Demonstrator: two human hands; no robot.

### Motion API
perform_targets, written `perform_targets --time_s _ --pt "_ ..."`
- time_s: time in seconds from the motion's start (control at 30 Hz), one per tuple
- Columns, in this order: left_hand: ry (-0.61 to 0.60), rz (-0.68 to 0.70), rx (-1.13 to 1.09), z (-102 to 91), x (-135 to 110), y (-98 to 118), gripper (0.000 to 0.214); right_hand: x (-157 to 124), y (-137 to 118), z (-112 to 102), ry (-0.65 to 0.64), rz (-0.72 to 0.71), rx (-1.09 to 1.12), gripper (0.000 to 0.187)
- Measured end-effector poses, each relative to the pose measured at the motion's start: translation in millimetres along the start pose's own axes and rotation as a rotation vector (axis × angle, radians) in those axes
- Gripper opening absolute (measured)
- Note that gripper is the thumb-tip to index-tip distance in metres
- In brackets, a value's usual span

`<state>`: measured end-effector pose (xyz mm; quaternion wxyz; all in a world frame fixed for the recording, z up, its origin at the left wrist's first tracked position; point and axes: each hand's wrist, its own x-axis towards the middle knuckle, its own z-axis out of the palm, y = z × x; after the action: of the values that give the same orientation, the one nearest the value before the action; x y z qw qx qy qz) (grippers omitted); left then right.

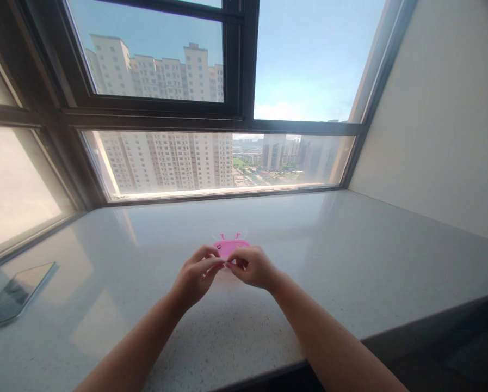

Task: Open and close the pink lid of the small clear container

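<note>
A small pink plastic object (229, 245) with two little prongs on its far edge sits just above the white stone sill (350, 256), held between both hands. My left hand (197, 274) pinches its near left side with fingers curled. My right hand (252, 266) pinches its near right side, fingertips meeting those of the left hand. The lower half of the pink object is hidden behind my fingers.
A dark tablet or mirror (17, 291) lies flat at the sill's left end. A dark-framed window (239, 117) runs along the back, and a cream wall (439, 125) stands on the right. The sill's front edge (431, 321) drops off at lower right.
</note>
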<state>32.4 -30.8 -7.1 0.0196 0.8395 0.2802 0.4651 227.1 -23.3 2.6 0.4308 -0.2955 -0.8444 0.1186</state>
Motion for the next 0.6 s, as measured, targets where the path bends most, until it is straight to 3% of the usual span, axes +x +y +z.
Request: perform_targets --time_s 0.6 --pt "0.002 -0.074 -0.001 -1.8 0.2 2.2 0.007 0.5 -2.1 -0.3 -0.014 0.007 0.035 0.011"
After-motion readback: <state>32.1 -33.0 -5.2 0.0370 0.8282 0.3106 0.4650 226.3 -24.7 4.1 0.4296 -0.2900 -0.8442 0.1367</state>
